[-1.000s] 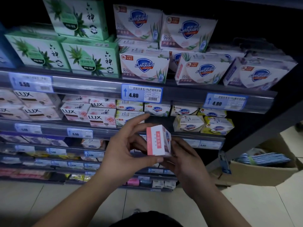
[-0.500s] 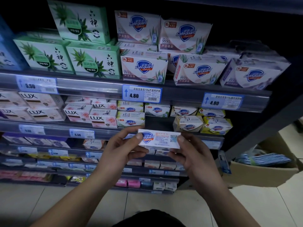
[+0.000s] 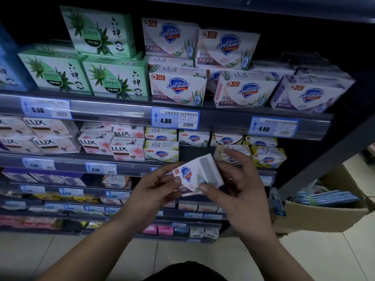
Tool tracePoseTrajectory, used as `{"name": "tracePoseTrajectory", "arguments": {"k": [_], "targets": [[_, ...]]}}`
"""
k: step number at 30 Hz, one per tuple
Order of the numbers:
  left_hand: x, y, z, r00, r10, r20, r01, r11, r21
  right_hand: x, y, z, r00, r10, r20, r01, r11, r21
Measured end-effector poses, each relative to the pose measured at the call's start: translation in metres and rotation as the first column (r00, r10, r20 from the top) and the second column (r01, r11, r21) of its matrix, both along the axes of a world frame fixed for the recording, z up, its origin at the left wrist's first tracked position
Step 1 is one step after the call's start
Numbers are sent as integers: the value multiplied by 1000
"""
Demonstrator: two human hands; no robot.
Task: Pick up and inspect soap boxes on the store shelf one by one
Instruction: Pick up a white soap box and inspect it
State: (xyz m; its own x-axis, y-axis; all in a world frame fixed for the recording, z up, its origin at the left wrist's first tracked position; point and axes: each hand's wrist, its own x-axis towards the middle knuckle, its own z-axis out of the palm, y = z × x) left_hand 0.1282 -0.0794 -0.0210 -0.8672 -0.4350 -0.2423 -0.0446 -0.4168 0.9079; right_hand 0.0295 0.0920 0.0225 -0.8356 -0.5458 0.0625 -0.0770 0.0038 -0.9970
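Note:
A small white Safeguard soap box [image 3: 195,175] is held in front of the second shelf, tilted, its blue shield logo facing me. My left hand [image 3: 156,189] pinches its left end with thumb and fingers. My right hand [image 3: 239,185] grips its right side, thumb on the front face, fingers spread behind it. Behind the box, on the second shelf, a dark gap [image 3: 194,153] shows between the stacked Safeguard boxes [image 3: 161,148] and the yellow Safeguard boxes [image 3: 265,157].
The top shelf holds green aloe boxes [image 3: 113,82] and large Safeguard boxes [image 3: 178,86]. Lux boxes [image 3: 121,147] fill the second shelf's left. Price rails [image 3: 174,119] front each shelf. An open cardboard carton [image 3: 316,216] stands on the tiled floor at the right.
The box has been turned in both hands: end face a second ago, long printed side half a second ago, front logo face now. The right hand's fingers have spread.

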Motion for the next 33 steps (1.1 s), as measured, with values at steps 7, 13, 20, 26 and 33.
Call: {"name": "tracePoseTrajectory", "arguments": {"k": [7, 13, 20, 26, 33], "targets": [[-1, -13, -2, 994, 56, -91, -64, 994, -89, -2, -1, -7, 993, 15, -119, -14, 1000, 14], [-1, -12, 13, 973, 188, -131, -228, 857, -462, -17, 1, -26, 990, -46, -132, 66, 986, 154], [-12, -8, 7, 994, 85, -69, -109, 728, -676, -26, 1, -46, 982, -115, -147, 142, 971, 190], [-38, -38, 10, 999, -19, 41, 45, 440, -897, -37, -1, -47, 993, -119, 10, 116, 982, 152], [-81, -61, 16, 986, 107, 125, 112, 119, -987, -50, 4, -50, 988, -151, 33, 143, 974, 176]]}}
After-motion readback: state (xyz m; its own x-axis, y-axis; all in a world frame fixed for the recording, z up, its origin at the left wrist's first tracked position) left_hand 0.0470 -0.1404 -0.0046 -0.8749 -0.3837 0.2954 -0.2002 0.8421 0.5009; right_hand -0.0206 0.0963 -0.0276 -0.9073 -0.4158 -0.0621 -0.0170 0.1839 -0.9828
